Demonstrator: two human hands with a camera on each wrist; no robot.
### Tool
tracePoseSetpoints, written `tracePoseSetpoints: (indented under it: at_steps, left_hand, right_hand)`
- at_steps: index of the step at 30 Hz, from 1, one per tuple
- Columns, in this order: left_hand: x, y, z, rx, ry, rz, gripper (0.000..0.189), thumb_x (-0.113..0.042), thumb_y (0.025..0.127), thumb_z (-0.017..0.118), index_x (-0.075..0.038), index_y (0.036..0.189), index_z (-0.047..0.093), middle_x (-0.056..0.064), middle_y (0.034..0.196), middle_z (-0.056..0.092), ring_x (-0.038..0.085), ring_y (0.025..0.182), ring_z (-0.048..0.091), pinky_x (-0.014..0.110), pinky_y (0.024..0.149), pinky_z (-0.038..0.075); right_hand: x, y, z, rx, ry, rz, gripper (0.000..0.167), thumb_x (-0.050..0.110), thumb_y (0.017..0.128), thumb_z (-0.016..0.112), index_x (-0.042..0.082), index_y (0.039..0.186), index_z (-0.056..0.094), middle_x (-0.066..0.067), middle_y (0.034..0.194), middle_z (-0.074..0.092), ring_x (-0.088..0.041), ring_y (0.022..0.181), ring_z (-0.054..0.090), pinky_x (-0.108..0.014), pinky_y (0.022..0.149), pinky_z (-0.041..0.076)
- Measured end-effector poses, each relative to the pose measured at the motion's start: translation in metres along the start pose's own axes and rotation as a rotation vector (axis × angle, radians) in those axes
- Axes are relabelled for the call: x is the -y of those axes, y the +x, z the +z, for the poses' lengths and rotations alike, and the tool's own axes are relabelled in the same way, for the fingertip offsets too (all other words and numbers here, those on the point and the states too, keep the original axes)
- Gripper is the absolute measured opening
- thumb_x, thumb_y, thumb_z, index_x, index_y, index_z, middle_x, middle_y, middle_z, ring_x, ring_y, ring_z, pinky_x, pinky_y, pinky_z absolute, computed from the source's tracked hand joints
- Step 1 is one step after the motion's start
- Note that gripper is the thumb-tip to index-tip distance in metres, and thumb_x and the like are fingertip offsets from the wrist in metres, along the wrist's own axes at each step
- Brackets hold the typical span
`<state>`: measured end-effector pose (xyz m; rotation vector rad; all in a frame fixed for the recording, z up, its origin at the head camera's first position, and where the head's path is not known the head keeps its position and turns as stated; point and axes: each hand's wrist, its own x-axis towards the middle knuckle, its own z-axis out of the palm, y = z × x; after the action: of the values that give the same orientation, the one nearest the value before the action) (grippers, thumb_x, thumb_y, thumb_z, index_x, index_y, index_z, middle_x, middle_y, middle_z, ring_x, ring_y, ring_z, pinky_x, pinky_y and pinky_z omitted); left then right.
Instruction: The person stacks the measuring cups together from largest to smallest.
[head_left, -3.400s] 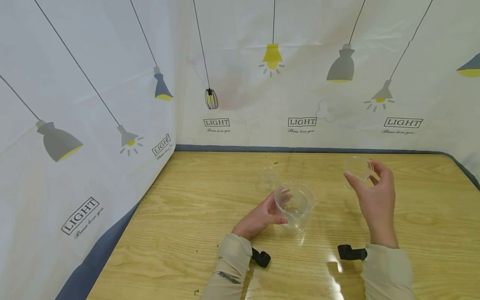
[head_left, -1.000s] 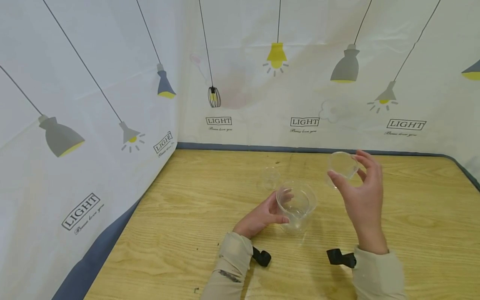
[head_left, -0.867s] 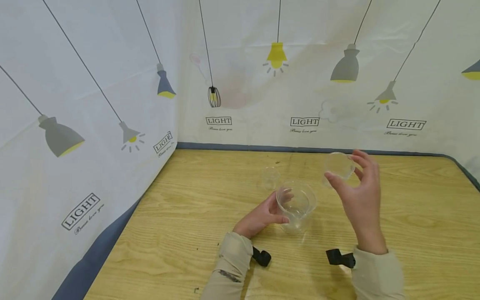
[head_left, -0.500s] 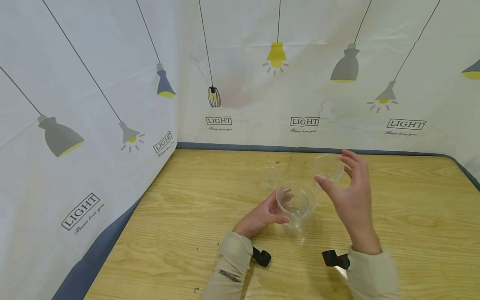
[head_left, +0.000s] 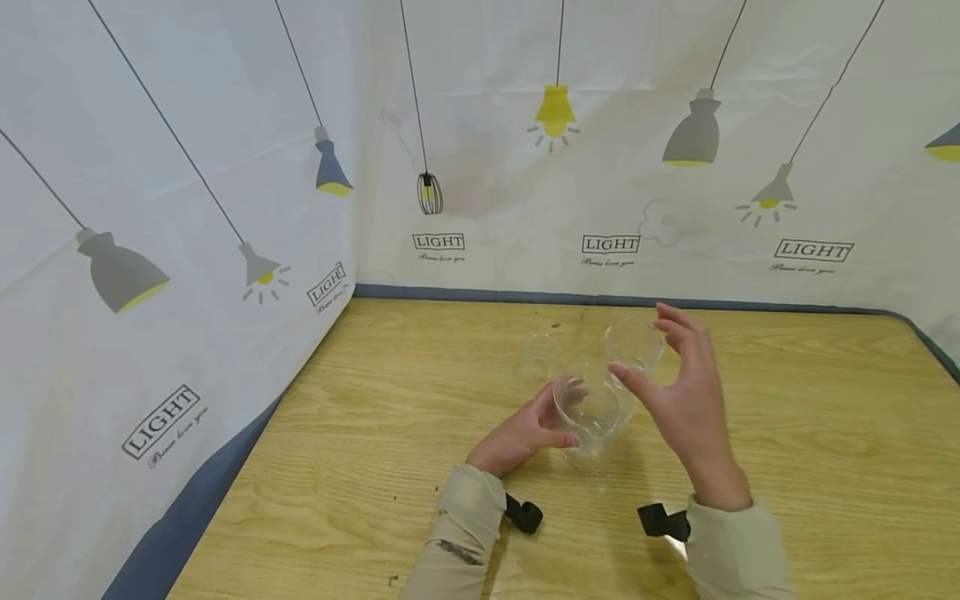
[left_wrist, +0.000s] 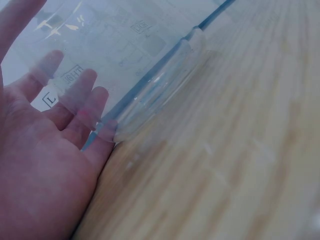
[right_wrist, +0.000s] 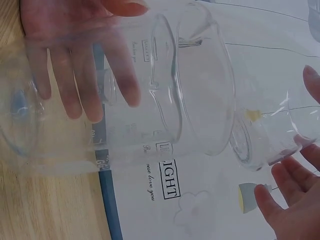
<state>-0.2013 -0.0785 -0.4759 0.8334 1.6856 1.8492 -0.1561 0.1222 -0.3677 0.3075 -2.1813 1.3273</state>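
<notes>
A large clear beaker (head_left: 592,421) stands on the table, with my left hand (head_left: 521,433) gripping its left side, thumb in front and fingers behind. In the left wrist view, those fingers (left_wrist: 90,85) show through the clear wall. My right hand (head_left: 690,408) holds a smaller clear beaker (head_left: 633,340) between thumb and fingers, raised just behind and right of the large one's rim. In the right wrist view, the base of the smaller beaker (right_wrist: 245,142) is close to the rim of the large beaker (right_wrist: 205,90). Both look see-through, with no coloured contents.
Another small clear vessel (head_left: 540,357) stands on the wooden table (head_left: 360,417) behind the large beaker. A white sheet (head_left: 487,167) printed with lamps hangs along the back and left. Black straps (head_left: 522,514) stick out from both sleeves.
My right hand has moved left with the smaller beaker, from well to the right up to the large beaker's rim. The left hand and the large beaker stay in place.
</notes>
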Motion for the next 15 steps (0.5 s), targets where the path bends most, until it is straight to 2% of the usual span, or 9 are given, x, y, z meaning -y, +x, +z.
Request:
tracePoseSetpoints:
  at_steps: [3,7,11,15]
  left_hand:
    - [0.0,0.0,0.0,-0.001,0.006,0.001,0.076,-0.001,0.082,0.061,-0.021,0.142,0.019,0.01,0.144,0.024,0.022,0.132,0.021,0.028,0.098,0.031]
    - [0.0,-0.001,-0.001,-0.002,0.008,-0.002,0.075,-0.005,0.082,0.063,-0.022,0.142,0.02,0.01,0.144,0.025,0.022,0.131,0.022,0.028,0.098,0.031]
    - [0.0,-0.001,-0.001,-0.002,0.008,-0.005,0.076,-0.008,0.082,0.064,-0.022,0.142,0.02,0.01,0.144,0.025,0.023,0.131,0.022,0.028,0.098,0.031]
    - [0.0,-0.001,0.0,-0.002,-0.002,-0.006,0.076,-0.008,0.082,0.064,-0.023,0.142,0.019,0.009,0.144,0.024,0.023,0.131,0.022,0.029,0.098,0.031]
  right_hand:
    - [0.001,0.0,0.002,0.002,0.002,-0.014,0.06,0.007,0.067,0.078,-0.002,0.117,0.046,-0.006,0.132,0.039,-0.022,0.119,0.037,-0.025,0.097,0.029]
    - [-0.014,0.0,0.006,0.023,-0.014,-0.018,0.064,0.018,0.066,0.08,0.002,0.118,0.046,0.004,0.133,0.038,-0.018,0.118,0.038,-0.022,0.096,0.029]
    - [-0.015,-0.001,0.008,0.054,-0.042,-0.003,0.063,0.027,0.068,0.078,0.004,0.119,0.047,0.006,0.134,0.036,-0.014,0.12,0.035,-0.033,0.098,0.03]
    - [-0.016,-0.002,0.008,0.073,-0.056,-0.001,0.063,0.031,0.069,0.077,0.003,0.117,0.048,0.004,0.135,0.036,-0.015,0.122,0.033,-0.044,0.096,0.031]
